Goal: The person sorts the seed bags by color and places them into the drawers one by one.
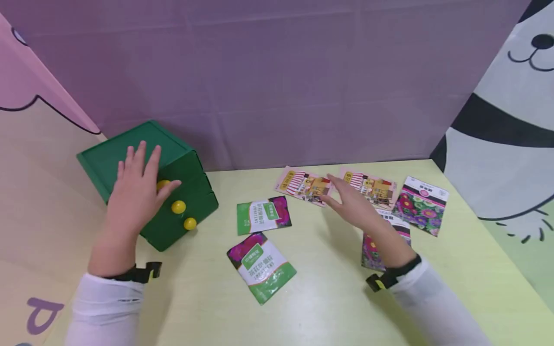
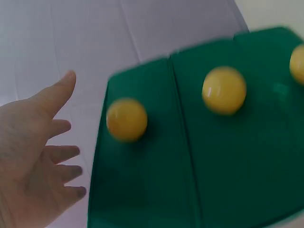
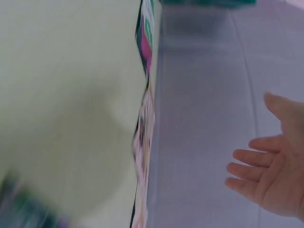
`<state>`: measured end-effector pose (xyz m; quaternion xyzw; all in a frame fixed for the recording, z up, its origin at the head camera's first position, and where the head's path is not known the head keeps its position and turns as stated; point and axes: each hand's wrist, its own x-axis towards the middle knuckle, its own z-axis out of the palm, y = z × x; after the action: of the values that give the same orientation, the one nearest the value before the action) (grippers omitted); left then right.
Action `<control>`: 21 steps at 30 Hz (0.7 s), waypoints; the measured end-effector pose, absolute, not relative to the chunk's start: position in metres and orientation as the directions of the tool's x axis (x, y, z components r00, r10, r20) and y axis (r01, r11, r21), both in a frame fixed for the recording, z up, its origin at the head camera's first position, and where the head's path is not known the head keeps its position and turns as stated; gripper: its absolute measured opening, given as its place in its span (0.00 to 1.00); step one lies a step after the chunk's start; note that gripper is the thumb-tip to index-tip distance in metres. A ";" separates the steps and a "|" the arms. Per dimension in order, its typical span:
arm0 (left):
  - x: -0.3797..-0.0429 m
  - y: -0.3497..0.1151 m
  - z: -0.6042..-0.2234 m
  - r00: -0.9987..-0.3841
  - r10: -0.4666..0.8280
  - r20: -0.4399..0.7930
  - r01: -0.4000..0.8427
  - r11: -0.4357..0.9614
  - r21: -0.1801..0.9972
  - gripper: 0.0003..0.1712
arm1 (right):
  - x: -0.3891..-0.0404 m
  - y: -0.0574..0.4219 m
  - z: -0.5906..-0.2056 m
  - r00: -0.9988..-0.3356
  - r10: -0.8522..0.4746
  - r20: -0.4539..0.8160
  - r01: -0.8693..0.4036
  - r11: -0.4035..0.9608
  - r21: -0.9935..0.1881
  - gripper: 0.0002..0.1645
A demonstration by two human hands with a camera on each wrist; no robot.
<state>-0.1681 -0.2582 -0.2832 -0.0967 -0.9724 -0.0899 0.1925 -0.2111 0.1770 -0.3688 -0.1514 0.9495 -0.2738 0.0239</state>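
At the left of the table stands a green drawer box (image 1: 173, 226) with three round yellow knobs (image 1: 178, 207) down its front. My left hand (image 1: 137, 192) is over the box's top with fingers stretched out; in the left wrist view the hand (image 2: 38, 156) appears beside the top of the box, holding nothing. On the right, my right hand (image 1: 352, 204) hovers over the table, fingers extended and nothing in them. Close by it lie two pink packets with a shop picture (image 1: 303, 186) and two flower seed packets (image 1: 421, 206), one partly hidden under the right forearm.
In the middle of the table lie two green and white seed packets (image 1: 264, 215), one nearer the front. A purple cloth (image 1: 277, 86) hangs behind the table's back edge. Cartoon-printed panels (image 1: 510, 139) flank both sides.
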 end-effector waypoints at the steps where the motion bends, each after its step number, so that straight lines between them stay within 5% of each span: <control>1: -0.172 -0.264 -0.279 -0.927 0.150 0.342 0.207 0.969 0.135 0.48 | -0.216 0.167 -0.368 -0.949 -0.314 0.036 -0.279 0.777 -0.564 0.41; 13: -0.199 -0.295 -0.273 -0.984 0.177 -0.025 0.174 0.980 0.096 0.66 | -0.255 0.055 -0.375 -0.867 -0.484 -0.120 -0.220 0.586 -0.780 0.36; 21: -0.200 -0.295 -0.274 -0.978 0.203 -0.043 0.199 0.977 0.079 0.68 | -0.256 -0.016 -0.388 -0.822 -0.505 -0.265 -0.055 0.532 -0.845 0.36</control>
<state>-0.1998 -0.2952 -0.2737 -0.1012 -0.9939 -0.0370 -0.0255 -0.2560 -0.0157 -0.3878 -0.1667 0.8394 -0.4541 0.2477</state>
